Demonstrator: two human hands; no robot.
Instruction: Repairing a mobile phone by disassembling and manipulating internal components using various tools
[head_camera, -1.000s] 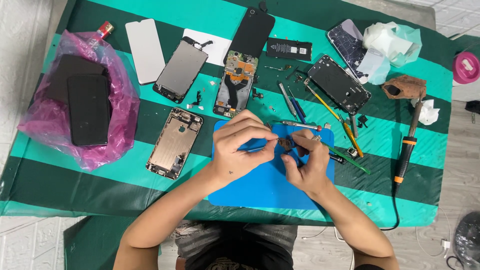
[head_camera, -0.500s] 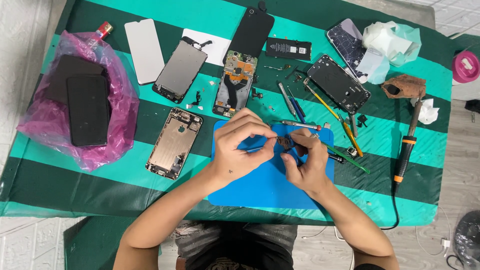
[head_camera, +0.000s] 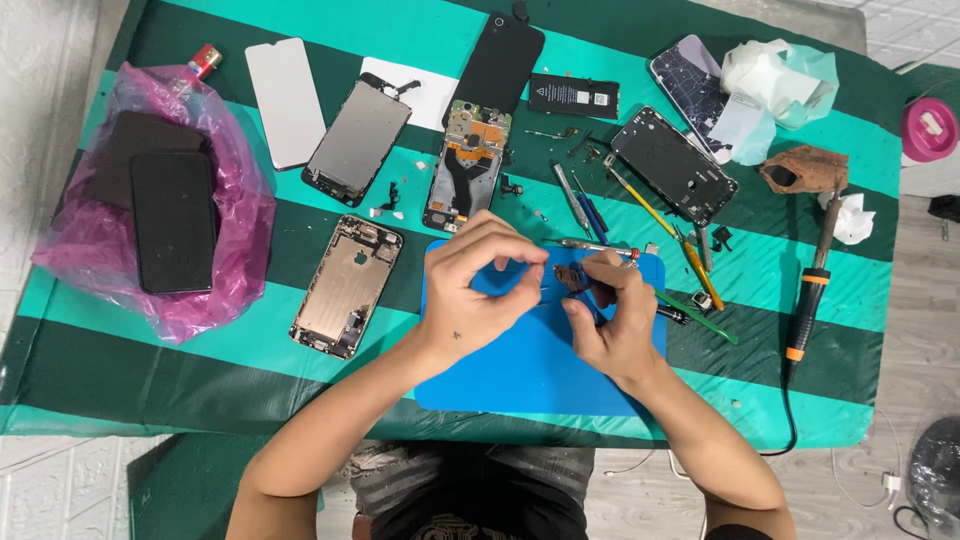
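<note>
Both my hands work over a blue mat (head_camera: 520, 370) at the table's front. My left hand (head_camera: 478, 290) has its fingers curled, pinching a small dark phone part (head_camera: 572, 279) from the left. My right hand (head_camera: 610, 315) pinches the same part from the right, thumb and fingers closed on it. A thin screwdriver with a red tip (head_camera: 600, 248) lies just behind my fingers on the mat's far edge. What the part is exactly is too small to tell.
An open phone chassis (head_camera: 345, 287) lies left of the mat. Behind are a phone board (head_camera: 465, 170), a screen (head_camera: 356, 140), a white panel (head_camera: 285, 100), a battery (head_camera: 573, 95) and another frame (head_camera: 672, 165). A pink bag with dark phones (head_camera: 160, 215) sits left; a soldering iron (head_camera: 810, 285) right.
My hands stay over the blue mat with only slight finger movement on the small part. Nothing else on the table has moved.
</note>
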